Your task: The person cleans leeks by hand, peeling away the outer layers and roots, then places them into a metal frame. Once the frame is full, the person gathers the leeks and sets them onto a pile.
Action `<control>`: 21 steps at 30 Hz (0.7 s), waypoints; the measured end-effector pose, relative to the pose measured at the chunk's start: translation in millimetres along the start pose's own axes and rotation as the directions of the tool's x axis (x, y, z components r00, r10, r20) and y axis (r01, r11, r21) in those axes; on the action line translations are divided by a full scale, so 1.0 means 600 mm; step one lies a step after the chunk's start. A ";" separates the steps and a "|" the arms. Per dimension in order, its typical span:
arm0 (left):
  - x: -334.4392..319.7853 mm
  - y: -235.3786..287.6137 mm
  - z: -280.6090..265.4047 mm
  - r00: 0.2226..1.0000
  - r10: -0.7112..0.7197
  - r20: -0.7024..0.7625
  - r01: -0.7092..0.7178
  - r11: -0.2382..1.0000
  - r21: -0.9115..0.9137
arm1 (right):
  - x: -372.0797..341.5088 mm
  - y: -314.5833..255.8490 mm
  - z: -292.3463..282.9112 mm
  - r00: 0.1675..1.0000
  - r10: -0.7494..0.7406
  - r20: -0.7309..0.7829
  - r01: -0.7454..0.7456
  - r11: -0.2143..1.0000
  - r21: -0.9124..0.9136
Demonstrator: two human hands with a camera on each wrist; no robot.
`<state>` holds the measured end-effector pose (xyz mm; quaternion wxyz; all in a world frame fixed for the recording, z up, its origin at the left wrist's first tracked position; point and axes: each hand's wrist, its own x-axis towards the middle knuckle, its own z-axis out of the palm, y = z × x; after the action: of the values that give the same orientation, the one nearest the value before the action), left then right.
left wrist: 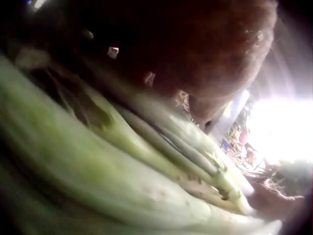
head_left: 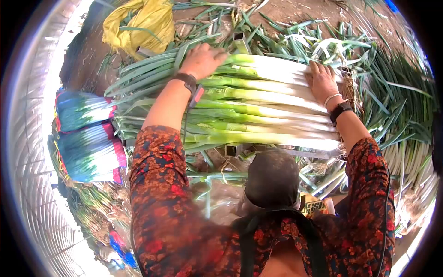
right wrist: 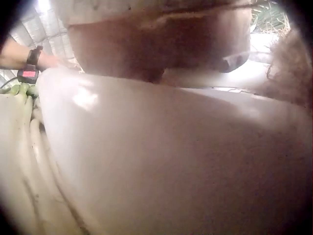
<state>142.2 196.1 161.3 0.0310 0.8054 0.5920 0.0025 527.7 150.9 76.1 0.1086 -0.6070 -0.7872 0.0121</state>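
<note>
Long green onion stalks (head_left: 272, 98) lie side by side in a wide row, green leaves to the left, white stems and roots to the right. The left hand (head_left: 201, 61) rests with spread fingers on the leafy part at the row's far edge; in the left wrist view the hand (left wrist: 195, 54) is dark above pale green stalks (left wrist: 127, 181). On the white stems near the roots (head_left: 351, 90) lies the right hand (head_left: 324, 83), fingers extended. The right wrist view shows that hand (right wrist: 161, 44) above a large white stem (right wrist: 171, 147).
Wrapped onion bundles (head_left: 90, 152) lie at the left, a yellow sack (head_left: 140, 27) at the far left. Metal posts (head_left: 240, 42) stand at the row's far and near edges. Loose leaves (head_left: 295, 39) cover the ground beyond; a large onion pile (head_left: 401, 106) lies at the right.
</note>
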 end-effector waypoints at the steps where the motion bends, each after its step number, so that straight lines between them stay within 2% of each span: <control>1: -0.003 -0.011 -0.007 0.998 -0.058 -0.011 0.058 0.998 0.000 | -0.003 -0.001 -0.002 1.000 0.008 0.000 -0.008 1.000 -0.025; 4: -0.035 -0.071 -0.049 0.981 -0.185 0.057 0.171 0.967 0.187 | -0.006 0.000 0.003 1.000 0.006 -0.016 -0.007 0.998 -0.060; 6: -0.061 -0.143 -0.051 0.934 -0.358 -0.002 0.352 0.917 0.189 | -0.006 0.005 0.007 1.000 -0.001 -0.021 0.000 0.998 -0.068; 8: -0.096 -0.309 0.027 0.980 -0.148 -0.132 0.171 0.966 0.192 | -0.006 0.004 0.007 1.000 -0.006 -0.014 0.005 0.997 -0.073; 10: -0.100 -0.310 0.039 0.898 -0.399 -0.185 0.410 0.912 0.024 | -0.006 -0.002 -0.002 1.000 0.013 -0.014 -0.013 0.999 -0.051; 11: -0.104 -0.307 0.038 0.832 -0.520 -0.194 0.518 0.853 -0.066 | -0.007 -0.004 -0.005 1.000 0.019 -0.012 -0.019 0.999 -0.042; 12: -0.106 -0.314 0.021 0.788 -0.585 -0.193 0.567 0.811 -0.143 | -0.007 -0.002 0.000 1.000 0.013 -0.019 -0.014 0.998 -0.056; 15: -0.126 -0.311 0.006 0.725 -0.645 -0.240 0.674 0.736 0.059 | -0.006 0.003 0.009 1.000 0.009 -0.027 -0.009 1.000 -0.020; 17: -0.131 -0.305 -0.003 0.753 -0.606 -0.257 0.614 0.787 -0.061 | -0.005 0.002 0.011 0.999 0.031 -0.035 -0.031 1.000 -0.005; 18: -0.132 -0.283 -0.011 0.868 -0.386 -0.311 0.419 0.907 0.044 | -0.006 0.001 0.008 0.999 0.033 -0.025 -0.033 0.999 0.016; 19: -0.128 -0.254 -0.015 0.931 -0.129 -0.340 0.187 0.972 0.143 | -0.007 -0.003 0.005 0.998 0.013 -0.065 -0.012 1.000 0.014; 20: -0.118 -0.229 -0.008 0.976 -0.078 -0.203 0.096 0.992 0.078 | -0.002 -0.015 -0.029 0.988 0.049 0.148 -0.056 0.997 0.046; 21: -0.114 -0.215 0.015 0.998 -0.005 -0.063 0.004 1.000 -0.005 | 0.006 0.009 0.021 0.982 0.013 0.187 0.003 0.996 -0.086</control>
<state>-1.0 169.1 147.7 0.0143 0.8034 0.5945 0.0295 529.4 157.0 63.4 0.0080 -0.6091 -0.7923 0.0355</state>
